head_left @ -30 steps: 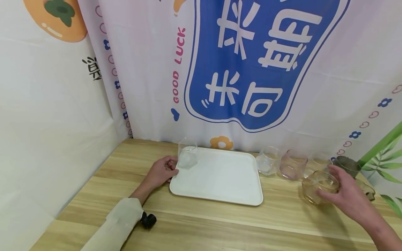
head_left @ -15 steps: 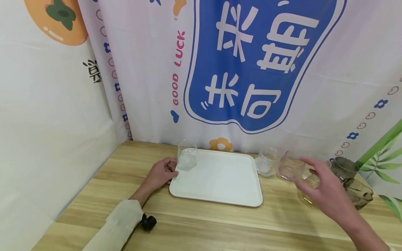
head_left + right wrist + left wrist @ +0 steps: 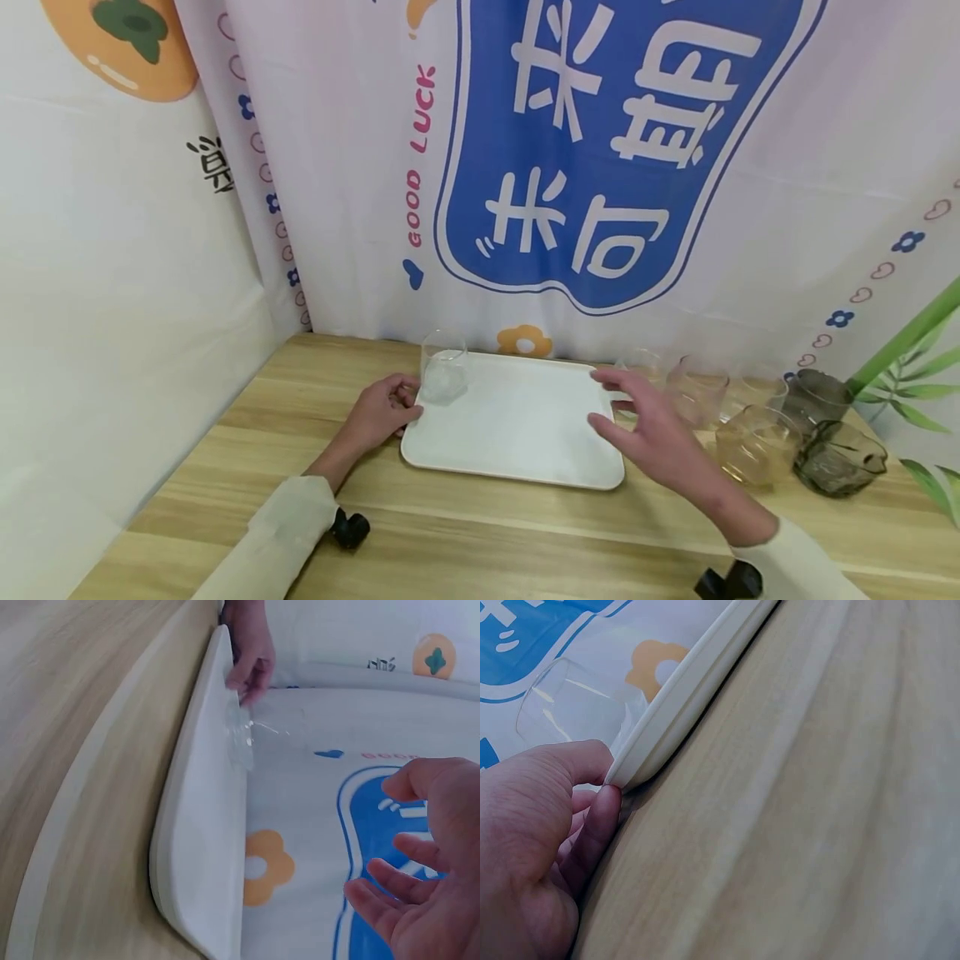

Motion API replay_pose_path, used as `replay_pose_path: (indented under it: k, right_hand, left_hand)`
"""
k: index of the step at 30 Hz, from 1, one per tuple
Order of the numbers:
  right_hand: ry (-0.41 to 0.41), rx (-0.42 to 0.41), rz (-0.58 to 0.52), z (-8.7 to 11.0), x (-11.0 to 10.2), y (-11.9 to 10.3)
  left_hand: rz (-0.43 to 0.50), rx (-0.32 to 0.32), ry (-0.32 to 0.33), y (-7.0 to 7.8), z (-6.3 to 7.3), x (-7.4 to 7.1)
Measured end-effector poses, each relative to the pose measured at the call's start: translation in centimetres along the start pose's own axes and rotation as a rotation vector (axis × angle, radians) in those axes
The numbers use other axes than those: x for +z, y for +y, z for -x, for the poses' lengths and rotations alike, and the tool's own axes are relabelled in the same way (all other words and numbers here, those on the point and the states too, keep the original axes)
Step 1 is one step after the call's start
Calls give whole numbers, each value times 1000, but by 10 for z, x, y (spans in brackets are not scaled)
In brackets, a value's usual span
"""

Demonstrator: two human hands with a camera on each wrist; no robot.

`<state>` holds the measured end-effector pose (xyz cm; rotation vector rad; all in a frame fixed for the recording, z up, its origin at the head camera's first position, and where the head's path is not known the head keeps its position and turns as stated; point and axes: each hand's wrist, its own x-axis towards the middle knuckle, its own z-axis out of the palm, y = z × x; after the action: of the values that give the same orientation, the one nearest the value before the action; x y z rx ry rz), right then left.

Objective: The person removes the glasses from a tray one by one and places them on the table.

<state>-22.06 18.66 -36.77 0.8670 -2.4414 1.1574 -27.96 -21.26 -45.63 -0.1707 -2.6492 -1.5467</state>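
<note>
My left hand (image 3: pixel 386 407) pinches the left rim of a white rectangular tray (image 3: pixel 517 425), thumb and a finger on either side of the edge in the left wrist view. Close to those fingers, a clear drinking glass (image 3: pixel 444 371) stands on the tray's back left corner. My right hand (image 3: pixel 656 425) hovers over the tray's right edge with nothing in it. Its fingers (image 3: pixel 379 896) are spread and loosely bent in the right wrist view. Behind the right hand, a clear glass (image 3: pixel 641 360) is partly hidden.
Right of the tray stand a pinkish glass (image 3: pixel 696 396), another clear glass (image 3: pixel 757 392), an amber glass (image 3: pixel 750 454), a dark grey glass (image 3: pixel 817 400) and a smoky glass with a spout (image 3: pixel 840 462). A printed curtain (image 3: pixel 360 208) backs the wooden table (image 3: pixel 465 542).
My right hand has let go of the amber glass and moved left to the tray's right edge. The left hand keeps its place at the tray's left rim.
</note>
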Motion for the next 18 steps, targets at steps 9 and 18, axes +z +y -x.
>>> replay_pose_path:
  k: [9,18]
  right_hand:
    - [-73,93,-90,-27,44,-1]
    - [-85,141,-185,-65,90,-10]
  left_hand:
    - [36,26,-23,0,0,2]
    - [20,42,-19,-3,0,-4]
